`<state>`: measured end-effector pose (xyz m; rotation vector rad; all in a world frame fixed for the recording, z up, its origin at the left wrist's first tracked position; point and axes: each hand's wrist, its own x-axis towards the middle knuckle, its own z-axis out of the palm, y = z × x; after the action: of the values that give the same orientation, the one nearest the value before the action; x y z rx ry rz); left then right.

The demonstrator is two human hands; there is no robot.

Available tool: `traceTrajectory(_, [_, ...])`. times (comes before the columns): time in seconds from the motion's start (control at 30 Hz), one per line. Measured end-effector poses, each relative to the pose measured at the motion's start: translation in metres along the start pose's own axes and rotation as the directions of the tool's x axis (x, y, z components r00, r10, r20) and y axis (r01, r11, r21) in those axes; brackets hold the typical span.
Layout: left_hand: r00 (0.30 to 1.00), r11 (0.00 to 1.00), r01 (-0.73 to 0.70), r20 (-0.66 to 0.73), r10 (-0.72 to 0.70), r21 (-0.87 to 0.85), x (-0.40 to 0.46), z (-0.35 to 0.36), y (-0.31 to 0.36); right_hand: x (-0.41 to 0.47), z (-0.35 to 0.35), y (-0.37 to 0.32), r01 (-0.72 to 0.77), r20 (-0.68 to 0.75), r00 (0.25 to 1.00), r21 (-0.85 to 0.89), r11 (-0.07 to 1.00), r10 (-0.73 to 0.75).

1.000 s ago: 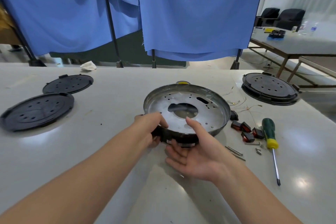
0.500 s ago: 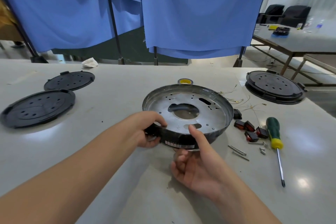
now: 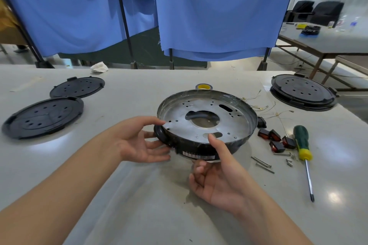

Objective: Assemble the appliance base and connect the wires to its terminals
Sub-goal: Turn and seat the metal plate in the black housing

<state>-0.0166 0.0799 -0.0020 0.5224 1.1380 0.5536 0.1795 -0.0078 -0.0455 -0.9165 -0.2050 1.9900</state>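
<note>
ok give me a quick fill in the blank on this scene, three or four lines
1. The round metal appliance base is held by ____ hands.
2. The screwdriver with the green and yellow handle lies to the ____ of the base.
3. The right hand rests its ____ on the base's near rim.
4. ____ flat black round covers lie on the white table left of the base.

Missing words: both; right; thumb; two

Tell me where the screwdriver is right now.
The screwdriver lies on the table, right of the appliance base, beside the red switches and loose screws.
</note>
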Motion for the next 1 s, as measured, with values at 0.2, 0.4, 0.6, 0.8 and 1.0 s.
traceTrajectory(0.2, [0.992, 0.995, 0.064, 0.111, -0.055, -0.08, -0.003, 0.001, -0.037, 0.001, -0.003, 0.001, 0.001, 0.038, 0.999, 0.006, 1.0, -0.001])
traceTrajectory(0.4, [0.979, 0.993, -0.007, 0.199, 0.03, -0.117, 0.0, 0.027, -0.056, -0.001, -0.01, 0.003, 0.002, 0.126, 0.992, -0.006, 1.0, -0.001])
traceTrajectory(0.6, [0.992, 0.991, -0.127, 0.024, 0.128, -0.043, 0.006, 0.04, -0.056, -0.002, -0.016, 0.004, 0.032, 0.166, 0.986, -0.048, 0.998, -0.024])
traceTrajectory(0.8, [0.993, 0.993, -0.113, -0.02, 0.114, 0.029, 0.008, 0.047, -0.047, -0.004, -0.013, -0.001, 0.025, 0.123, 0.992, -0.173, 0.985, -0.003])
traceTrajectory(1.0, [0.998, 0.995, -0.069, 0.018, 0.068, 0.074, 0.011, 0.046, -0.039, -0.012, -0.014, -0.019, -0.027, 0.053, 0.997, -0.352, 0.936, 0.049])
